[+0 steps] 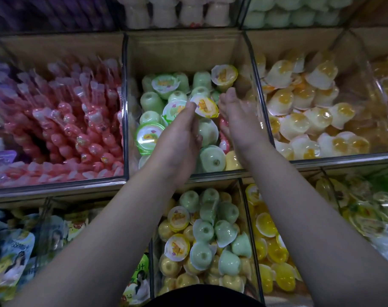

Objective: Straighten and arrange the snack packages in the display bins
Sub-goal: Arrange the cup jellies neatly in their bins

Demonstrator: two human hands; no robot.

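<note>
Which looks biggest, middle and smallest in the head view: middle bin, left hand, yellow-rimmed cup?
1. middle bin, largest
2. left hand, next; it touches the cup, so nearness hardly matters
3. yellow-rimmed cup, smallest

top-row cups [175, 12]: blurred, cut by top edge | pink package [224, 144]: mostly behind right hand [239, 120]

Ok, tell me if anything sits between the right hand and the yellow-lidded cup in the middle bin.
Nothing visible does. The yellow-lidded cup lies on top of the green cups, and the right hand is close beside its right edge with nothing showing between them. Fingertips of the left hand touch its opposite rim.
</note>
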